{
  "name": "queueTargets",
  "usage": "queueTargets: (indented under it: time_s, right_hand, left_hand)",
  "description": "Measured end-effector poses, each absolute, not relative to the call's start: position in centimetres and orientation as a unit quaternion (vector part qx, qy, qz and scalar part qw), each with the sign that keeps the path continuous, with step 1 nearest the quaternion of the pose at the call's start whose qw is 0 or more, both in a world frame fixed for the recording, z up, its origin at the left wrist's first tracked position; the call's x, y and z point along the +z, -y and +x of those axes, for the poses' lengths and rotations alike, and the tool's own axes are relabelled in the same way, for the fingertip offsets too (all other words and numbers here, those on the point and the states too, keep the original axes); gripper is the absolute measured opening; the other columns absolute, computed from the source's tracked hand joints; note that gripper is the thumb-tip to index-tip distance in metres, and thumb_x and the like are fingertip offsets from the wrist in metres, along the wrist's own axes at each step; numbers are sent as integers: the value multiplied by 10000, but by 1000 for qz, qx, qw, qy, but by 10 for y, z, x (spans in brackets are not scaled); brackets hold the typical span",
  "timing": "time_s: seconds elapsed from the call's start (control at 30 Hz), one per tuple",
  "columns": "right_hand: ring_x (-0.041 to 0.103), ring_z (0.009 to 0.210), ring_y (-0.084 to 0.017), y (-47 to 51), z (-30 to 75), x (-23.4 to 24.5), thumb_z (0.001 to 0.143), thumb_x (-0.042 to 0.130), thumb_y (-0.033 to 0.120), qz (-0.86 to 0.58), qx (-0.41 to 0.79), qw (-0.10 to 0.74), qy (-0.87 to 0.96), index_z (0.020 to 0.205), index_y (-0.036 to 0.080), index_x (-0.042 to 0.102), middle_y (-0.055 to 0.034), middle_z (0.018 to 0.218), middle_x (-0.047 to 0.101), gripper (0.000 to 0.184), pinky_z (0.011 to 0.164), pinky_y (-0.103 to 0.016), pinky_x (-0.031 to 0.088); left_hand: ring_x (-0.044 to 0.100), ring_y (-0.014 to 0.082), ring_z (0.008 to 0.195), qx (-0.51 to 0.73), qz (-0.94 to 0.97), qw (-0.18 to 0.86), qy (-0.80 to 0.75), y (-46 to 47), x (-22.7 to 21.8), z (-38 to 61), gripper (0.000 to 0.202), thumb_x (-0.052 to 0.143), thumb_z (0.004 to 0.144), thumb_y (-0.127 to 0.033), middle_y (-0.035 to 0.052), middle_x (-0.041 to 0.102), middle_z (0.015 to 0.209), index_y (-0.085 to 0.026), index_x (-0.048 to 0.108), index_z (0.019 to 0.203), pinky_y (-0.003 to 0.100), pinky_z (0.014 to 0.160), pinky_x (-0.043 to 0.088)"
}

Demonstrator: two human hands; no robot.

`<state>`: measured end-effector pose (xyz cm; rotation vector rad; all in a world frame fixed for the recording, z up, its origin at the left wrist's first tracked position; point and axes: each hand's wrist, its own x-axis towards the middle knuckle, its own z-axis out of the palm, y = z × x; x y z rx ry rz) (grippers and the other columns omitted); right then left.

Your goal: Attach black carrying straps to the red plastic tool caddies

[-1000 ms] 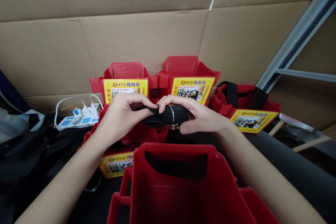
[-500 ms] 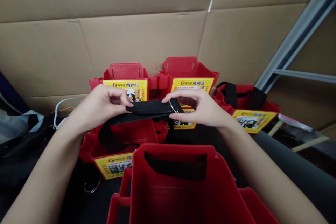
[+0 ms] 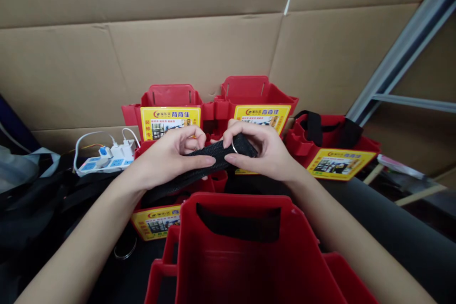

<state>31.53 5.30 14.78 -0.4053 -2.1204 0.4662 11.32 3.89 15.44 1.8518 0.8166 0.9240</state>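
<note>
A black webbing strap [image 3: 210, 159] with a metal ring [image 3: 233, 146] is held up between both hands at the centre of the view. My left hand [image 3: 167, 157] pinches the strap's left part with thumb over fingers. My right hand [image 3: 265, 149] grips the end at the ring. The strap runs down to a red plastic bin [image 3: 156, 209] with a yellow label below my left hand. A larger red bin [image 3: 245, 256] with a black strap across its slot stands nearest to me.
Two red bins with yellow labels [image 3: 170, 104] [image 3: 258, 97] stand against the cardboard wall [image 3: 213, 33]. A third with black straps [image 3: 335, 145] is at the right. A white power strip [image 3: 107, 159] lies left, a loose metal ring [image 3: 125, 251] below it, a metal frame [image 3: 402, 52] right.
The hands spread apart and raised the strap taut half a second ago. Now they have come back together and lower, with the strap bunched between them.
</note>
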Motion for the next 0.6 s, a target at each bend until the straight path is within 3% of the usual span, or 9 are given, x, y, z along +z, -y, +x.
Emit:
queueTargets:
  time_s: [0.13, 0.3, 0.43, 0.6]
  right_hand:
    - [462, 704, -75, -55, 318, 151, 704, 666, 172, -148, 291, 429, 842, 819, 159, 538, 22, 789, 488, 173, 622, -186, 377]
    - [502, 717, -83, -55, 326, 157, 719, 674, 254, -251, 342, 299, 855, 972, 190, 552, 4, 907, 541, 288, 594, -191, 410]
    - [584, 793, -117, -62, 329, 156, 817, 566, 334, -290, 354, 312, 833, 1145, 191, 518, -26, 948, 624, 362, 667, -231, 454]
    - [621, 778, -151, -70, 339, 157, 754, 634, 345, -337, 313, 317, 829, 985, 162, 604, -28, 869, 675, 296, 694, -275, 474]
  left_hand:
    - [535, 62, 569, 421, 751, 403, -310, -40, 155, 112, 227, 649, 696, -138, -70, 515, 631, -195, 433, 738, 150, 532, 438]
    - [497, 72, 559, 413, 779, 320, -348, -49, 156, 100, 186, 642, 708, -161, -61, 501, 629, -189, 466, 762, 163, 513, 406]
    - [475, 77, 585, 421, 796, 220, -376, -56, 158, 94, 164, 643, 694, -149, -50, 487, 667, -178, 498, 765, 171, 526, 389]
    - [533, 98, 660, 431, 800, 189, -372, -59, 158, 92, 162, 637, 694, -127, -41, 514, 704, -176, 500, 767, 188, 592, 427]
